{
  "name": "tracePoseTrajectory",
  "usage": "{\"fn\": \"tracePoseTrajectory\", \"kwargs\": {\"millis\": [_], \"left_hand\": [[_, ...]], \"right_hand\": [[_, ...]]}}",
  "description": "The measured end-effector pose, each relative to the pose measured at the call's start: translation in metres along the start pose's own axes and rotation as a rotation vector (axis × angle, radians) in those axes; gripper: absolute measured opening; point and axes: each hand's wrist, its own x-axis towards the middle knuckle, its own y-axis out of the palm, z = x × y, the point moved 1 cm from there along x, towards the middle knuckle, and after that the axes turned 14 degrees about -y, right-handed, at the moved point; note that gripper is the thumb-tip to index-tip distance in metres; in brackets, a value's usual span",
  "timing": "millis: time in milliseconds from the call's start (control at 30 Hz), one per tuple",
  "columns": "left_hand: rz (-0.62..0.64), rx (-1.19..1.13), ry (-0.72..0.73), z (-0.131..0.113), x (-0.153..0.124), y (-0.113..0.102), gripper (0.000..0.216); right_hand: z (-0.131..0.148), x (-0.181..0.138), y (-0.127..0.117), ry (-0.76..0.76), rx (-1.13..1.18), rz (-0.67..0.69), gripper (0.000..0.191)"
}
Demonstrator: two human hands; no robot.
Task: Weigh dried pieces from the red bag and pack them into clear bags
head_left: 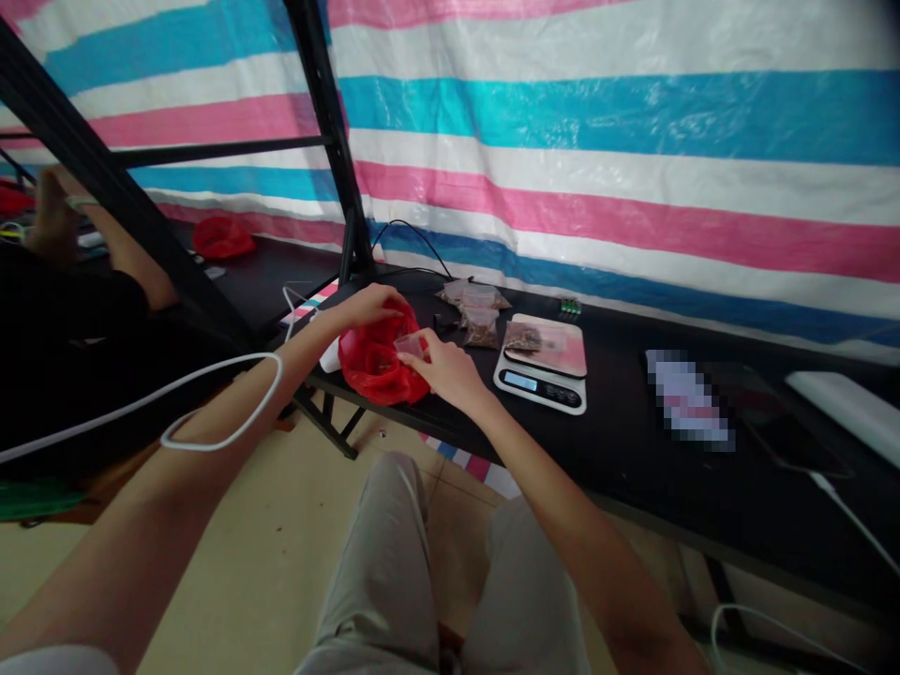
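Observation:
A red plastic bag [372, 370] stands with its mouth open at the table's front edge. My left hand [380, 302] is closed on the bag's far rim. In my right hand [442, 367] is a small clear plastic container [409, 346], gripped between thumb and fingers over the bag's opening. What lies inside the bag is mostly hidden. To the right, a white digital kitchen scale [541, 386] bears a small clear bag with brown contents [524, 337]. Several similar small filled bags [482, 323] lie in a pile behind and left of the scale.
Green batteries [571, 307] sit behind the scale. Further right are a blurred-out item [689, 398], a dark phone [780, 422] and a white box-like object [844, 403]. A white cable [217, 445] loops over my left forearm. Another person's arm [123, 244] is beyond the black frame [337, 159].

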Motion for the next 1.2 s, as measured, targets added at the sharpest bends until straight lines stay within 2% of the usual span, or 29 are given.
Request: {"fn": "tracePoseTrajectory", "kwargs": {"millis": [100,233,400,500,567,667,767,867,1000,1200], "left_hand": [[-0.035,0.007,-0.016,-0.004,-0.004,-0.005,0.024],[-0.084,0.033,-0.05,-0.014,-0.009,-0.004,0.024],[-0.095,0.045,-0.128,-0.021,-0.013,0.004,0.025],[-0.079,-0.104,-0.123,-0.024,-0.016,0.005,0.03],[-0.03,-0.249,-0.132,-0.026,-0.02,0.002,0.034],[0.124,-0.357,-0.177,-0.025,-0.028,-0.004,0.038],[0.239,-0.224,-0.233,-0.018,-0.032,-0.008,0.038],[0.23,-0.145,-0.26,-0.009,-0.032,-0.005,0.026],[0.258,-0.479,-0.288,-0.004,-0.035,0.009,0.021],[0.275,-1.034,-0.533,-0.004,-0.047,0.029,0.021]], "right_hand": [[-0.003,-0.007,-0.002,-0.012,-0.147,0.105,0.041],[-0.001,-0.01,-0.003,-0.004,-0.297,0.169,0.038],[-0.002,-0.011,-0.003,-0.027,-0.4,0.169,0.037],[-0.003,-0.011,-0.001,-0.051,-0.411,0.147,0.033],[-0.004,-0.011,0.0,-0.047,-0.418,0.119,0.031],[-0.003,-0.01,0.003,-0.043,-0.422,0.087,0.032],[-0.001,-0.008,0.005,-0.044,-0.438,0.07,0.028],[0.003,-0.005,0.005,-0.041,-0.467,0.072,0.021],[0.009,-0.004,0.003,-0.003,-0.482,0.084,0.02],[0.012,-0.004,-0.003,0.087,-0.489,0.12,0.02]]}}
